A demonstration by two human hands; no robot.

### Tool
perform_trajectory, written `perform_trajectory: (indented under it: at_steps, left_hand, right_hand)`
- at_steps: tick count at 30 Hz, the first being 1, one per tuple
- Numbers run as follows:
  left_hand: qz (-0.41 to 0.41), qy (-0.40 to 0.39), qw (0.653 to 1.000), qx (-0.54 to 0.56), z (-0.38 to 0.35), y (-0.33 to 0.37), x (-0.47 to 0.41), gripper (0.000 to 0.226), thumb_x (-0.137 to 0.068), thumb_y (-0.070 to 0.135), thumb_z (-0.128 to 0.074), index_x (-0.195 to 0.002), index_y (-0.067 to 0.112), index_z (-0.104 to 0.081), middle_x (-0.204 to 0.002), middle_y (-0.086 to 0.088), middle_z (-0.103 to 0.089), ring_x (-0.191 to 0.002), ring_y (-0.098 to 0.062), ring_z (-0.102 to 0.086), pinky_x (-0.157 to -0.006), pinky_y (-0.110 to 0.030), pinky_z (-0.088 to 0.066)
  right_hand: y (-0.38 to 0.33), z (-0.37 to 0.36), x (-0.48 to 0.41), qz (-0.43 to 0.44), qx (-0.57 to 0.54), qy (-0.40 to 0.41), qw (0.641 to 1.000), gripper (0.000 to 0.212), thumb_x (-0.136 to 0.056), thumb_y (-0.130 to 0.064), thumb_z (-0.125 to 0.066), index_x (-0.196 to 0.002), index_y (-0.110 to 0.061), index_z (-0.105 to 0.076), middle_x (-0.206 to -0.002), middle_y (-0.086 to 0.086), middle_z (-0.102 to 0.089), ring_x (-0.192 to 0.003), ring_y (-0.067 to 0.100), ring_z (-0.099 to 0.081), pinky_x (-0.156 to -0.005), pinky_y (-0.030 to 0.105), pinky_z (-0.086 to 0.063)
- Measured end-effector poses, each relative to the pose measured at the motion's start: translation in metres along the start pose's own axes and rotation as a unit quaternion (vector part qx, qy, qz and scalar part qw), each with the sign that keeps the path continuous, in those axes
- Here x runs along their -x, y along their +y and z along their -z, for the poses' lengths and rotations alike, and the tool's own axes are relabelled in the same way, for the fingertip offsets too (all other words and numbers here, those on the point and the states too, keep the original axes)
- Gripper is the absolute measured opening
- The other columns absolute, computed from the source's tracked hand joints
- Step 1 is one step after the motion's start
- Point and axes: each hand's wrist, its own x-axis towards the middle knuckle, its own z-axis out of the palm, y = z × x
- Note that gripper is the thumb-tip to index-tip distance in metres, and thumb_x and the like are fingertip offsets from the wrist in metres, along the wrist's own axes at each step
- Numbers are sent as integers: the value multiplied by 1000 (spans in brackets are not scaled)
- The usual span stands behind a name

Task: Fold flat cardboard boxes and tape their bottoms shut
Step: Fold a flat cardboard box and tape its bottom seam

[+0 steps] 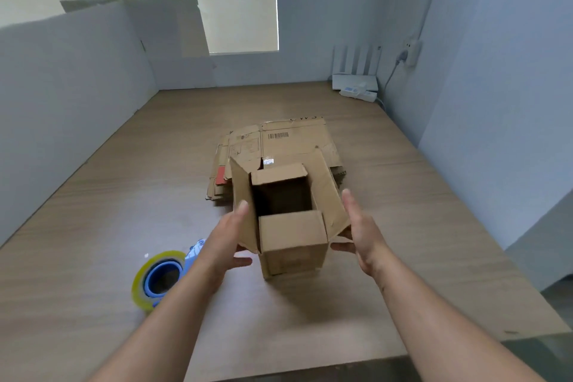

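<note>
A small brown cardboard box [293,245] stands upright on the wooden table [403,226] with its four top flaps raised and its inside dark. My left hand [228,237] lies flat against the left flap, fingers straight. My right hand [361,226] lies flat against the right flap, thumb under its lower edge. Behind the box lies a stack of flat cardboard boxes [279,143]. A blue tape dispenser [162,277] with a yellowish roll rests on the table to the left, partly behind my left forearm.
A white foam board wall [77,87] lines the table's left side and back. A white router and power strip [356,87] sit at the far right corner by the wall. The table's right edge [527,282] drops off beside my right arm.
</note>
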Motion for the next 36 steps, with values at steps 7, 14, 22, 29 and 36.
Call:
perform_trajectory:
  at_steps: [7,14,22,29,36]
  left_hand:
    - [-124,30,943,-306,-5,-7,-4,73,-97,19,-41,-147,52,1,-88,20,-52,-70,-13,-57,-59,-24,-49]
    - [-41,24,823,-566,-11,26,-23,52,-95,35,-27,-147,29,-29,-108,-6,-65,-93,-25,-60,-80,-32,-49]
    - [-8,5,747,-665,-24,42,-37,56,-95,63,-22,-123,22,-49,-105,-3,-64,-91,-22,-64,-82,-36,-54]
    - [-55,-28,874,-483,-8,26,-26,22,-89,41,-53,-88,20,-55,-96,-4,-58,-83,-18,-56,-72,-32,-48]
    - [-113,-116,873,-461,13,-4,-12,89,-83,26,-62,-151,41,-6,-159,15,2,-141,-7,-19,-84,0,-31]
  right_hand:
    - [0,-6,-2,86,187,17,978,77,-92,1,-46,-147,-47,-19,-153,-2,-28,-64,10,-50,-54,26,-56]
    - [-8,-3,-4,73,222,-3,972,54,-90,-3,-48,-134,-30,-34,-114,7,-62,-67,20,-69,-49,28,-54]
    - [-12,-2,-15,55,245,-15,968,41,-88,-7,-53,-121,-25,-37,-94,3,-65,-66,18,-67,-50,22,-50]
    - [-34,0,-39,105,466,77,875,86,-77,-38,-69,-146,-27,-20,-146,4,-31,-128,24,-41,-93,39,-44]
    - [-75,-24,-85,115,644,42,755,92,-74,-47,-75,-147,-35,-20,-157,12,-5,-141,35,-18,-101,48,-39]
